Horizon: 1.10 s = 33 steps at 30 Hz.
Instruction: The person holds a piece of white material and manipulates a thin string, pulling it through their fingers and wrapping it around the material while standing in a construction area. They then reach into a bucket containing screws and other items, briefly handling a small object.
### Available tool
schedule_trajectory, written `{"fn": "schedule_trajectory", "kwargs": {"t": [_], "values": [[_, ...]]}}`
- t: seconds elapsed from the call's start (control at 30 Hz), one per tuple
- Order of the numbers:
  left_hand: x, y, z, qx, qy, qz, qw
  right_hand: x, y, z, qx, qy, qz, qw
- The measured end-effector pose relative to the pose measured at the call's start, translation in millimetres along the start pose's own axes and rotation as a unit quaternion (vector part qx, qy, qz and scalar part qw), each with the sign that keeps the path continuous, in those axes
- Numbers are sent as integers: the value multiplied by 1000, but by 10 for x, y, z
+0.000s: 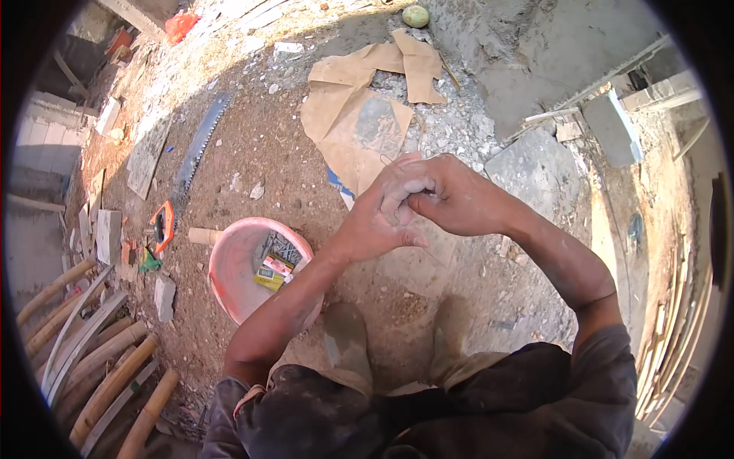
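My left hand (372, 219) and my right hand (457, 195) meet in front of me above the ground, both coated in pale dust. The fingers of the right hand are curled in a pinch against the curled fingers of the left, whose thumb sticks out. A thin strand (385, 159), string or wire, shows at the top of the left fingers; the rest of it is hidden in the hands. Below my left forearm stands a pink bucket (222, 264) holding nails (283, 249) and small boxes (269, 277).
A handsaw (200, 145) with an orange handle lies at left on the dirt, near a wooden handle (204, 236) by the bucket. Torn brown paper (336, 115) lies ahead. Bamboo poles (115, 382) are stacked at lower left, thin strips (673, 344) at right. A plastered wall (550, 46) rises at far right.
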<state>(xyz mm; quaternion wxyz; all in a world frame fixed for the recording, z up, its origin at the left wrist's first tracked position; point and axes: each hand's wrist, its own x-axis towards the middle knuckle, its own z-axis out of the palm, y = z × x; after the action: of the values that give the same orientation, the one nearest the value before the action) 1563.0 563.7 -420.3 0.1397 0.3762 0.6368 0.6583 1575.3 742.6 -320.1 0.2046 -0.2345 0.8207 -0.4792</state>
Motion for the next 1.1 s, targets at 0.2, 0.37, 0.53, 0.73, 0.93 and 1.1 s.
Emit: {"fn": "schedule_trajectory", "kwargs": {"t": [0.2,0.37,0.53,0.73,0.93,1.1], "values": [[-144,55,19,-178,108,-178,962,180,132,78,262,41,87,960],[-234,452,-551,-64,292,-233,925,379,342,-205,222,89,26,971],[-941,1330,-2077,86,437,-99,890,381,1406,-343,-112,137,122,977],[-4019,2393,-3872,500,488,-509,503,641,2043,372,-310,55,94,944],[-5092,2052,-3480,562,215,-746,287,1002,1791,1253,-391,-20,-66,918],[-3794,963,-2745,553,245,-588,537,1183,1628,1268,-445,-84,138,881]]}}
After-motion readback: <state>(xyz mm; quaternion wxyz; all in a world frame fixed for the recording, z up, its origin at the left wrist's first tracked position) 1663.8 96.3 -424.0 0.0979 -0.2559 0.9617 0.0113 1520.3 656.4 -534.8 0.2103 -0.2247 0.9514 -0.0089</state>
